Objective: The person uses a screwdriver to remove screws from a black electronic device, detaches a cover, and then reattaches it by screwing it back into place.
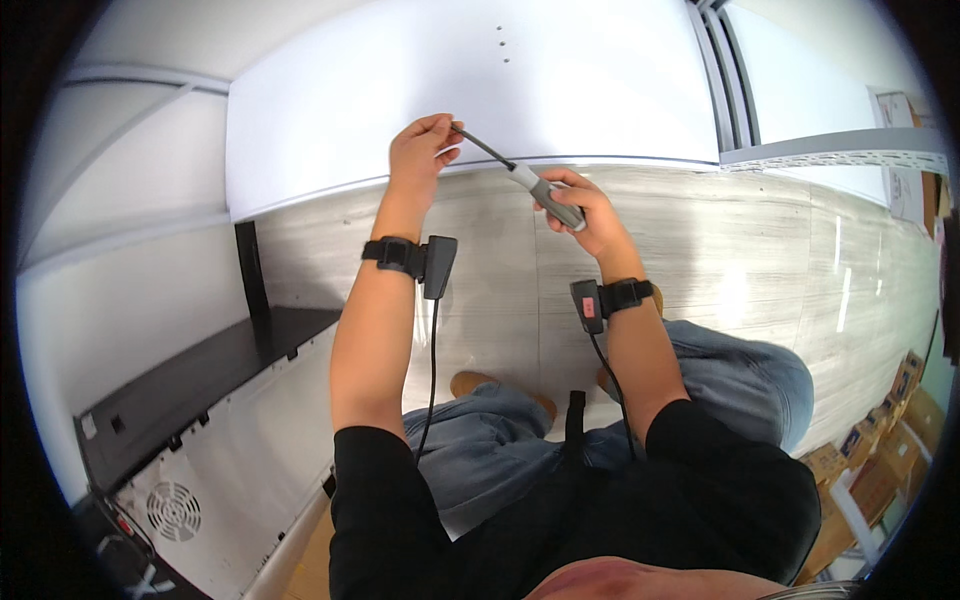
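Observation:
My right hand (pixel 588 208) is wrapped round the grey handle of a screwdriver (pixel 487 147). Its dark shaft slants up and left, toward my left hand (pixel 428 145). There my thumb and index finger are pinched together at the shaft's tip, the other fingers loosely curled. Whether a small part is held at the tip is too small to make out. Both hands are above the near edge of a white surface (pixel 330 130). Farther back on it, three small dark screws or holes (pixel 503 44) form a short row.
Grey metal frame bars (pixel 735 90) rise at right. On the left stands a black and white cabinet-like case (pixel 240 430) with a round vent (pixel 174 511). Cardboard boxes (pixel 870 470) are at lower right. Cables (pixel 433 370) hang from black devices strapped to my wrists, above the tiled floor (pixel 680 230).

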`<state>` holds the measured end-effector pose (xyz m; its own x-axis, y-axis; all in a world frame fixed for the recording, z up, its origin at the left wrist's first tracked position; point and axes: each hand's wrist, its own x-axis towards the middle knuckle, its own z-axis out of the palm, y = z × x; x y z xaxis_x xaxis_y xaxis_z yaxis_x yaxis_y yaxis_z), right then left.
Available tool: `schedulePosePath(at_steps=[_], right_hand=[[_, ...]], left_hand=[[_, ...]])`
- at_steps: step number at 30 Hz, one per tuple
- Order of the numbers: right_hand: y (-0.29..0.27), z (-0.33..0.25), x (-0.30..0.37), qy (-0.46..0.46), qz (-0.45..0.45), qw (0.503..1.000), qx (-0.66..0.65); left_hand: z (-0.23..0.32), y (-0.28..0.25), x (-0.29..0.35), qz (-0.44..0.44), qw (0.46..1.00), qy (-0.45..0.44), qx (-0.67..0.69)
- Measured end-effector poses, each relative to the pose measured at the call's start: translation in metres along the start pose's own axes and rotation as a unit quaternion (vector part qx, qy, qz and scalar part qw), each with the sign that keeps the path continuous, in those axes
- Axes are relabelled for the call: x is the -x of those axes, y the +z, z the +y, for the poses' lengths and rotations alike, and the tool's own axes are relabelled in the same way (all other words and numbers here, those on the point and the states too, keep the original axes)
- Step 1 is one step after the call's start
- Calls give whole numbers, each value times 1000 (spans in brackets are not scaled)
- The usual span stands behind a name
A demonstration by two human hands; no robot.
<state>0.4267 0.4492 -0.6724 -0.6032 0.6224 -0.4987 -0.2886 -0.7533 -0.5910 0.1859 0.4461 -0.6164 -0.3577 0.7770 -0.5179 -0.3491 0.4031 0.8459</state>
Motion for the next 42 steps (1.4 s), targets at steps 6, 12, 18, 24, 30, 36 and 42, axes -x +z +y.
schedulePosePath(at_steps=[6, 12, 18, 24, 30, 36, 42], right_hand=[[-17, 17, 17, -78, 68, 992, -66], [-30, 33, 22, -81, 149, 984, -56], [-30, 49, 23, -79, 179, 980, -45], [-27, 55, 31, -77, 188, 979, -28], [-18, 55, 34, -88, 174, 981, -11], [33, 49, 13, -41, 85, 995, 9], [123, 49, 21, 23, -73, 992, 101]], left_hand=[[-14, 14, -61, -70, 997, -15, -15], [-42, 37, -110, 73, 922, 177, -338], [-62, 44, -141, 131, 817, 312, -467], [-71, 40, -151, 149, 763, 389, -494], [-74, 25, -144, 122, 832, 345, -417], [-58, -19, -83, 113, 990, 60, -63], [-7, -75, 56, 187, 965, 23, 183]])
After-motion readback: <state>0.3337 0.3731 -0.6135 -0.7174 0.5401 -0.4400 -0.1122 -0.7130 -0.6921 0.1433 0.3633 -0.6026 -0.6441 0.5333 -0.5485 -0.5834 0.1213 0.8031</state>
